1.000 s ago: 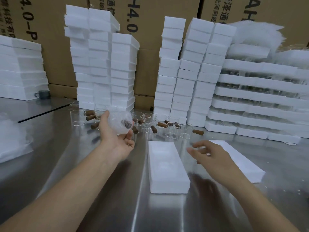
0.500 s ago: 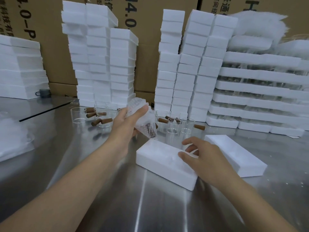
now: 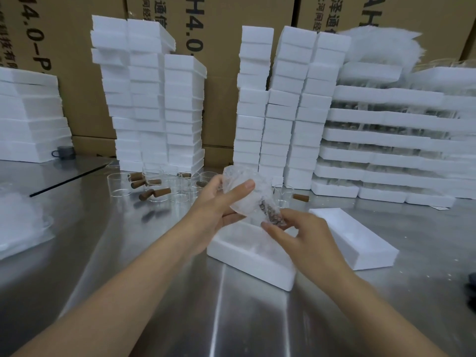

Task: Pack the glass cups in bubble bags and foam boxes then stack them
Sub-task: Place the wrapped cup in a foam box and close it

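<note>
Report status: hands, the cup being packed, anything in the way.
Left hand grips the bagged cup, right hand pinches its lower end. Cup above the foam box, not yet in. Nothing between them.

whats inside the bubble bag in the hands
A dark brown piece, likely a cup handle, shows through the bubble bag. The glass itself cannot be made out.

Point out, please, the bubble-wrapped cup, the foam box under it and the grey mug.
bubble-wrapped cup (image 3: 251, 200): head view, middle of the wrap.
foam box (image 3: 252, 267): head view, its near side wall.
grey mug (image 3: 65, 152): head view, its body.
</note>
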